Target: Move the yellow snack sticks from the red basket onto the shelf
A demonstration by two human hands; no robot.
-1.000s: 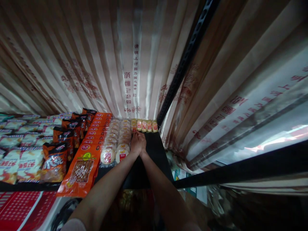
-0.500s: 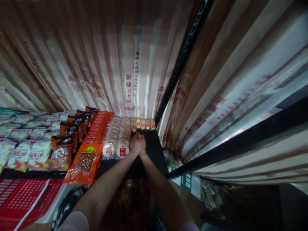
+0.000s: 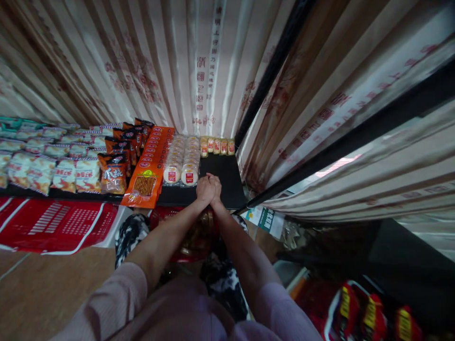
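Observation:
My left hand (image 3: 204,190) and my right hand (image 3: 215,188) are pressed together over the front part of a black shelf (image 3: 227,173). Their fingers look closed on each other, and anything between them is hidden. Just left of my left hand lie two columns of round white packaged cakes (image 3: 189,174) with red labels. Beyond my hands, at the back edge, stands a short row of small yellow packs (image 3: 216,146) with red labels. Bare black surface shows between these packs and my fingers.
To the left, orange snack packets (image 3: 144,182) overlap in a column, beside orange-and-black bags (image 3: 113,175) and rows of pale bags (image 3: 87,175). Pleated curtains (image 3: 170,71) hang behind. A black post (image 3: 273,76) rises at the corner. Below are a red basket (image 3: 71,222) and another red container (image 3: 183,255).
My hands, still together, have drawn back from the yellow packs toward me. The view has tilted down, showing more of the floor and my legs. The packs on the shelf appear unmoved.

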